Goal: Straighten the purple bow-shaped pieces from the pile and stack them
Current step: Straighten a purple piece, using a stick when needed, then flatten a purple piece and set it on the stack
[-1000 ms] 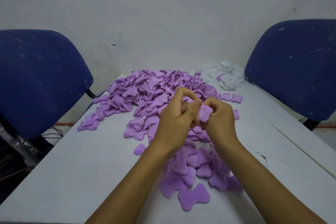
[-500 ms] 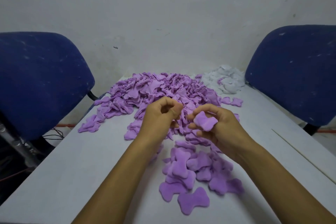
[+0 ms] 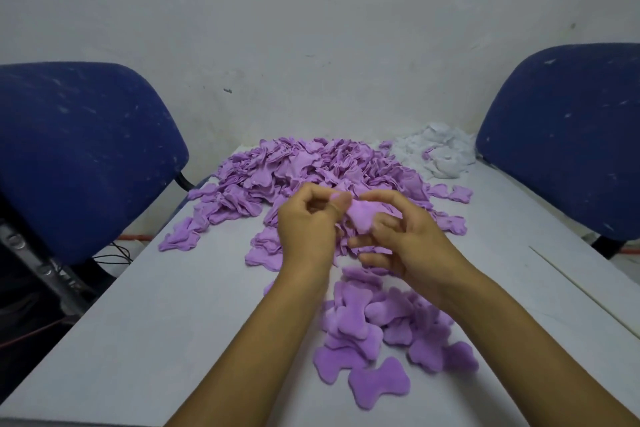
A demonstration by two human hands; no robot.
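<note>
A big pile of crumpled purple bow-shaped pieces (image 3: 304, 166) covers the far middle of the white table (image 3: 156, 315). One purple piece (image 3: 362, 215) is held up between my two hands above the pile's near edge. My left hand (image 3: 308, 229) pinches its left end with thumb and curled fingers. My right hand (image 3: 405, 239) grips its right side, fingers curled around it. Near me lies a loose heap of flattened purple pieces (image 3: 384, 333), partly hidden under my right forearm.
A small heap of white pieces (image 3: 440, 152) sits at the table's far right. Blue chairs stand at the left (image 3: 76, 149) and right (image 3: 568, 135) of the table. A white wall is behind. Cables lie on the floor at the left (image 3: 114, 253).
My hands drew apart with the piece left in the right hand, then came back together; both now hold the piece, lower and closer to me than a second ago.
</note>
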